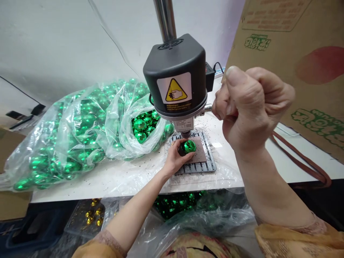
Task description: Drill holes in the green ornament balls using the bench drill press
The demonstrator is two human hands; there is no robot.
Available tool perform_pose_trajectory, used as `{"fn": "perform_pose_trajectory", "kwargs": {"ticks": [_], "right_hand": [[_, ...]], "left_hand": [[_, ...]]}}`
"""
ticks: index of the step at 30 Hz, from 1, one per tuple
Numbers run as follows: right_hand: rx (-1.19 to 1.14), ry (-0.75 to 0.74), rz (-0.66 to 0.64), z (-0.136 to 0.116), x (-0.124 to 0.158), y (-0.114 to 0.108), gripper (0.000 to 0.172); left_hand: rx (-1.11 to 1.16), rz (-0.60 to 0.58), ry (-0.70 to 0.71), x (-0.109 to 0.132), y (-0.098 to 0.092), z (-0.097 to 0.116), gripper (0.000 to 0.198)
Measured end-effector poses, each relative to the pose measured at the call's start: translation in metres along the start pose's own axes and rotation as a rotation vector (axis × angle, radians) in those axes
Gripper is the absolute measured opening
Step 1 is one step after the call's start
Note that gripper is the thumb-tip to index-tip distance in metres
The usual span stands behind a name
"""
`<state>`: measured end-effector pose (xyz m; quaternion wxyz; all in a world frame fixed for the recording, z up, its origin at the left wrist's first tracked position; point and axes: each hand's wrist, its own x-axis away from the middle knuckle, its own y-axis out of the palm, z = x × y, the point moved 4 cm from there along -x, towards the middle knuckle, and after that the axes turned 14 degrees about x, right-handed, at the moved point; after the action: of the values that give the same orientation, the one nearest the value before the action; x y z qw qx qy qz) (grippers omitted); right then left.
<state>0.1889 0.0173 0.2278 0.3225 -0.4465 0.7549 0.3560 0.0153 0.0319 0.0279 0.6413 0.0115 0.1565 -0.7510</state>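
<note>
My left hand (176, 157) is closed around a shiny green mirrored ball (190, 146), thumb on its near side and fingers on its far side. The ball rests on a brown square board (200, 150) over the slotted metal base (211, 166) of a bench drill press (174, 75). The drill's chuck end (186, 134) is right above the ball; whether it touches cannot be made out. My right hand (249, 104) is raised at the machine's right side, its fingers curled round the feed lever (208, 108), whose grip end is hidden in the fist.
A big clear bag (88, 122) of green balls lies open to the left. Dark shavings dot the white table (107, 179). A cardboard box (285, 71) stands on the right, with a brown strap (301, 163) by it. Below the edge are more green balls (177, 204) and gold balls (94, 213).
</note>
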Motion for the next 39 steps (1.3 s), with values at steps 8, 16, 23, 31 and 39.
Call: {"fn": "perform_pose_trajectory", "kwargs": {"ticks": [8,16,23,31,39], "right_hand": [[0.06,-0.058,0.078,-0.001,0.025,-0.007,0.051],[0.025,-0.139,0.057,0.008,0.034,-0.016,0.052],[0.011,-0.252,-0.01,0.014,0.042,-0.017,0.048],[-0.019,-0.291,-0.032,0.016,0.046,-0.02,0.049],[-0.005,-0.379,-0.023,0.019,0.048,-0.021,0.046]], "left_hand": [[0.028,-0.009,0.013,0.0,0.0,-0.004,0.051],[0.07,-0.02,-0.003,0.0,0.0,-0.008,0.052],[0.103,-0.024,-0.007,0.0,0.001,-0.011,0.052],[0.11,-0.013,0.006,0.002,0.002,-0.012,0.052],[0.1,-0.021,0.015,0.001,0.002,-0.012,0.051]]}}
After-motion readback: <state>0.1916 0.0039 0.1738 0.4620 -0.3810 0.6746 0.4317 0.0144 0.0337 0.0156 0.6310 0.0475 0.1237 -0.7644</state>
